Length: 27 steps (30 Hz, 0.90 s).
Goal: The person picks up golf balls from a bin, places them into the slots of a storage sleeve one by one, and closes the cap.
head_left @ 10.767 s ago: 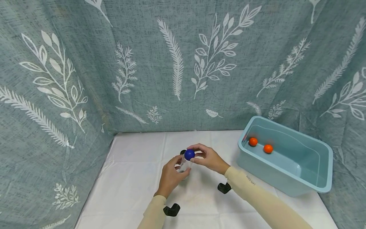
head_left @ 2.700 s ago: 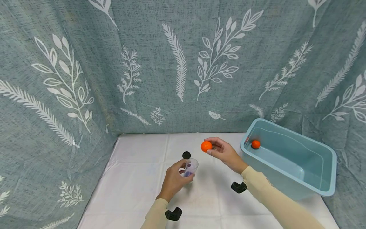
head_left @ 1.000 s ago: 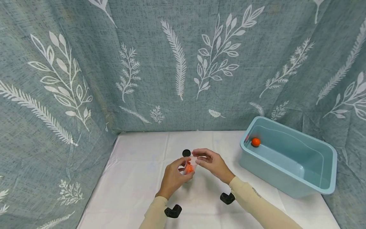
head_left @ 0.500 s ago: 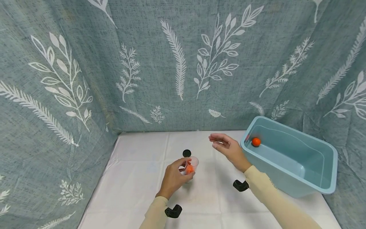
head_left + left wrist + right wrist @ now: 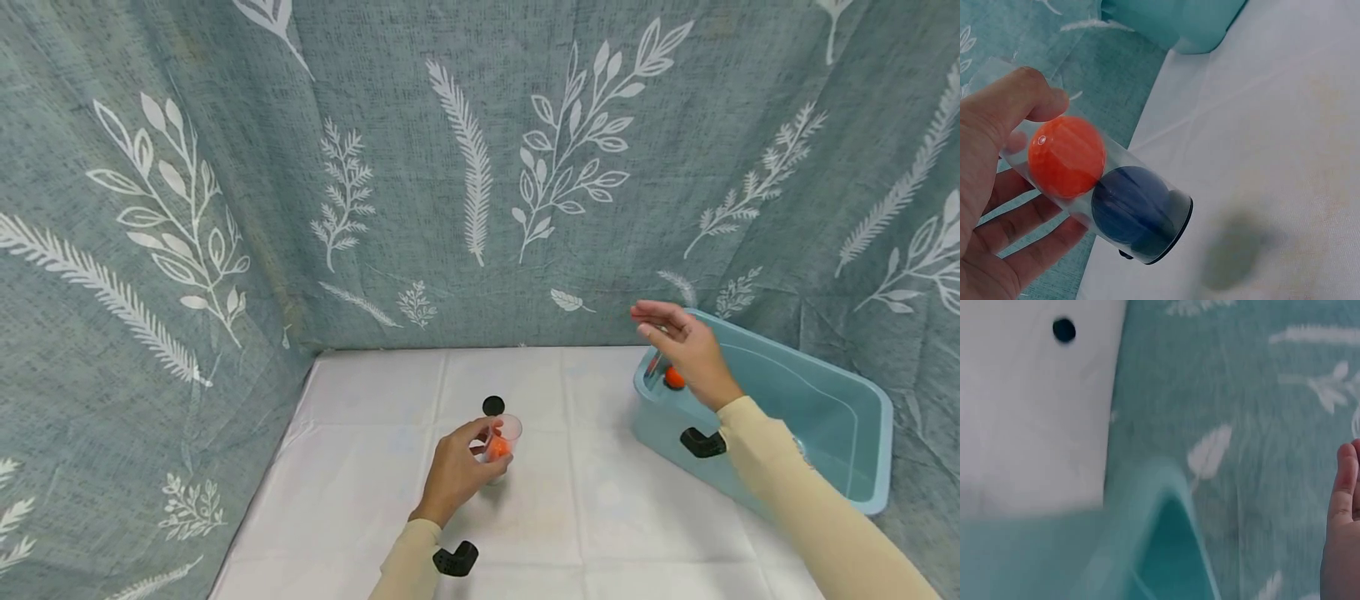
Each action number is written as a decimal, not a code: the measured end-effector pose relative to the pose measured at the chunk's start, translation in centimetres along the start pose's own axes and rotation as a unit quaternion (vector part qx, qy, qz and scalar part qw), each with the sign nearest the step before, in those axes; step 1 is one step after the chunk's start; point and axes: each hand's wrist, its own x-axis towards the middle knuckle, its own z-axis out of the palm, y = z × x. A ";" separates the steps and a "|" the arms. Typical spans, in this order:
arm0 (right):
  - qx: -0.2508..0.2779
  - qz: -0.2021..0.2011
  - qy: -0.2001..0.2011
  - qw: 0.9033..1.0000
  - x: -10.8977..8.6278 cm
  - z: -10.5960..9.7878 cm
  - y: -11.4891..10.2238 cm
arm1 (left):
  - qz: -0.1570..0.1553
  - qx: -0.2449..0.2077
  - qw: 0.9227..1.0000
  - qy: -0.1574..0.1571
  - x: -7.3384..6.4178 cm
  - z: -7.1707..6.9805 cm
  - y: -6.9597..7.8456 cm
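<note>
My left hand [image 5: 453, 467] grips a clear plastic tube [image 5: 512, 427] over the table, its mouth tipped up. Through the wall, in the left wrist view, an orange ball [image 5: 1066, 156] rests against a dark blue ball [image 5: 1132, 205] at the tube's black-rimmed bottom. My right hand [image 5: 686, 346] hovers over the left end of the blue-green bin [image 5: 663, 433], fingers extended and holding nothing. Below that hand, inside the bin, lies another orange ball [image 5: 674, 378], partly covered in the head view.
A round black disc [image 5: 493, 406], like a lid, lies on the white tablecloth [image 5: 375, 500] just behind the tube. The bin stands at the table's right side. A patterned grey-green curtain [image 5: 420, 167] hangs along the back and sides.
Earlier my right hand held a blue ball at the tube's mouth, then brought an orange ball from the bin. Both balls are now in the tube, and the right hand has moved back over the bin.
</note>
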 end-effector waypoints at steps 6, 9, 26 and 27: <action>-0.060 0.000 0.026 0.998 0.4 -4.3 0.6 | -0.006 0.001 1.000 0.003 0.1 0.0 -0.1; -0.112 0.008 0.033 0.993 0.6 -6.0 1.4 | -0.007 0.002 1.000 0.005 0.1 -0.1 -0.1; -0.222 0.092 -0.040 0.970 0.3 -9.5 6.2 | -0.012 0.011 1.000 0.008 -0.1 0.0 -0.2; -0.229 0.092 -0.049 0.968 0.3 -9.6 6.6 | -0.012 0.012 1.000 0.008 -0.1 0.0 -0.2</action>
